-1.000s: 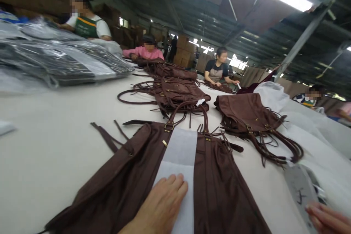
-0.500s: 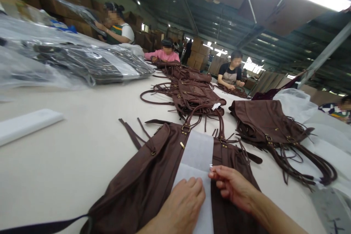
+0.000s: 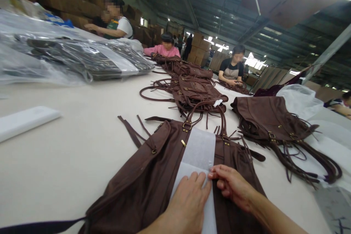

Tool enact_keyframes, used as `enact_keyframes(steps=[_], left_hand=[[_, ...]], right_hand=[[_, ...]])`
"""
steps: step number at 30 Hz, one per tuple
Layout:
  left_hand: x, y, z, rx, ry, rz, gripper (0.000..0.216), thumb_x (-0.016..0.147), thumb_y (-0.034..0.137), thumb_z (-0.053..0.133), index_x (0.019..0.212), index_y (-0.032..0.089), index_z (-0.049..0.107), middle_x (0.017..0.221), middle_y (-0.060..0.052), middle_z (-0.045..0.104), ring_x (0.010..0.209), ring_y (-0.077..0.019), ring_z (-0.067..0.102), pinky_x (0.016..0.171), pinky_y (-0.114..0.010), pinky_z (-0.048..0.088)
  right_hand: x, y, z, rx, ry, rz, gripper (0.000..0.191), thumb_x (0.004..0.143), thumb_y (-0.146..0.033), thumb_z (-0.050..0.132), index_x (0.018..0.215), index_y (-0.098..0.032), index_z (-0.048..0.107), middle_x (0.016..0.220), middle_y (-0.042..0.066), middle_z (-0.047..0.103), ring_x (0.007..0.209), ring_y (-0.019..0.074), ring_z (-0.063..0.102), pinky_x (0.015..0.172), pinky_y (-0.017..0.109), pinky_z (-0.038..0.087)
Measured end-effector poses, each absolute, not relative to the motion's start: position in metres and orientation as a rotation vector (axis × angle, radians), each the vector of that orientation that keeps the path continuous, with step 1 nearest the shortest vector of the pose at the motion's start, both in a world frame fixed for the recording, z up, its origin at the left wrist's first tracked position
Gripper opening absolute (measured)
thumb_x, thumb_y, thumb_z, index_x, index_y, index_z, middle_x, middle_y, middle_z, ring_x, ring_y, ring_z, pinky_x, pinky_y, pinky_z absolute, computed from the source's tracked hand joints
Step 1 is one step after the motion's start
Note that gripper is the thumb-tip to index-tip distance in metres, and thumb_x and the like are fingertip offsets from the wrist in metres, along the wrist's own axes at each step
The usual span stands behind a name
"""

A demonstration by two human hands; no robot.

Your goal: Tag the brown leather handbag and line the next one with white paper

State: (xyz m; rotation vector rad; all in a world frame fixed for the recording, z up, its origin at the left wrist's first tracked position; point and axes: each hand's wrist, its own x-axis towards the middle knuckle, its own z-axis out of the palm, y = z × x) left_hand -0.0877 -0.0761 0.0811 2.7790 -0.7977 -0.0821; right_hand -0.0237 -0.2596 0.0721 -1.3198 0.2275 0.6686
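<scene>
A brown leather bag (image 3: 153, 175) lies flat on the table in front of me, with a white paper strip (image 3: 200, 150) running down its middle. My left hand (image 3: 186, 204) lies flat on the lower part of the strip, fingers stretched out. My right hand (image 3: 231, 184) rests on the strip's right edge, its fingers curled and pinching a small clear piece that looks like tape, too small to be sure. The bag's handles (image 3: 204, 111) point away from me.
More brown bags (image 3: 197, 93) lie in a row down the table, one more (image 3: 270, 117) to the right beside white wrapping (image 3: 297, 102). Plastic-wrapped stacks (image 3: 76, 60) sit far left, a white flat piece (image 3: 24, 120) near left. Several people work at the far end.
My right hand came in from the lower right onto the strip's edge. My left hand stayed flat on the strip. The view shifted slightly.
</scene>
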Motion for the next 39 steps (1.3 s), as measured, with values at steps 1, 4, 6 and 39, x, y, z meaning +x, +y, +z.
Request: enact_keyframes(steps=[1,4,6,39], left_hand=[[-0.087,-0.077,0.083,2.780,-0.788,-0.082,0.052,0.078,0.021,0.046,0.130,0.016,0.048,0.124,-0.013,0.053,0.107,-0.0318,0.049,0.087,-0.052,0.047],[-0.088,-0.078,0.086,2.783,-0.772,-0.081,0.054,0.076,0.020,0.047,0.130,0.017,0.048,0.125,-0.014,0.053,0.108,-0.0322,0.049,0.088,-0.053,0.047],[-0.088,-0.078,0.086,2.783,-0.777,-0.090,0.053,0.076,0.020,0.046,0.129,0.016,0.049,0.125,-0.014,0.053,0.109,-0.0325,0.048,0.089,-0.053,0.046],[-0.087,-0.077,0.084,2.793,-0.788,-0.153,0.054,0.079,0.024,0.047,0.133,0.015,0.047,0.129,-0.016,0.049,0.114,-0.0330,0.045,0.094,-0.052,0.042]], right_hand=[[-0.023,-0.259,0.072,-1.331,0.218,0.667,0.037,0.073,-0.041,0.075,0.095,-0.016,0.059,0.088,0.005,0.065,0.049,0.0020,0.043,0.039,0.013,0.015],[-0.023,-0.259,0.070,-1.367,0.180,0.658,0.038,0.074,-0.042,0.075,0.095,-0.016,0.059,0.088,0.005,0.065,0.049,0.0021,0.043,0.039,0.014,0.014],[-0.023,-0.258,0.070,-1.401,0.147,0.636,0.038,0.074,-0.043,0.074,0.095,-0.016,0.059,0.089,0.005,0.066,0.049,0.0023,0.043,0.038,0.014,0.014],[-0.007,-0.254,0.051,-1.909,-0.122,0.197,0.024,0.077,-0.043,0.068,0.077,-0.020,0.062,0.055,-0.006,0.040,0.050,0.0094,0.031,0.048,0.025,0.023]])
